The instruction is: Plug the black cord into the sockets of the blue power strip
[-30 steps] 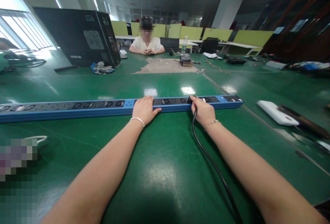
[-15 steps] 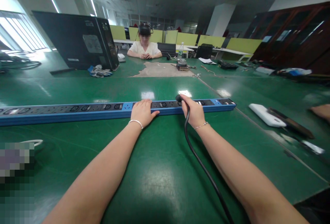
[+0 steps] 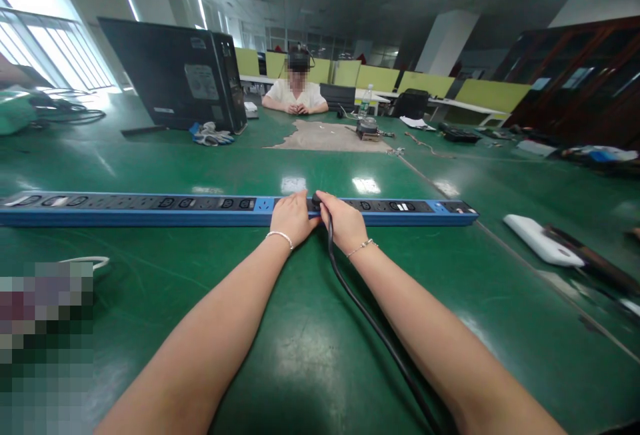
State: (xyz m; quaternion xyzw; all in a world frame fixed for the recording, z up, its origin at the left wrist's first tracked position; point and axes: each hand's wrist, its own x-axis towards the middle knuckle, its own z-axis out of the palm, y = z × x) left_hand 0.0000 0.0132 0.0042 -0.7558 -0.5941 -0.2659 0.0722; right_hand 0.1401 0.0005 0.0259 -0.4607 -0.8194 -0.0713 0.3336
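Best lane: the tabletop (image 3: 325, 173) band beyond the strip (image 3: 220, 218), bounded farther out by tower (image 3: 175, 81) and gloves (image 3: 213, 133). No pass at mid-strip: left hand (image 3: 291, 217) and right hand (image 3: 344, 220) sit side by side, plug (image 3: 316, 201) between. Room between forearms, but the cord (image 3: 377, 331) slants through, nearer the right one. Left approach: gap between left forearm (image 3: 215, 328) and the blurred-out item (image 3: 47, 301). Right: short gap from strip end to white box (image 3: 543, 240); dark bar (image 3: 593, 260) beside it blocks farther right.
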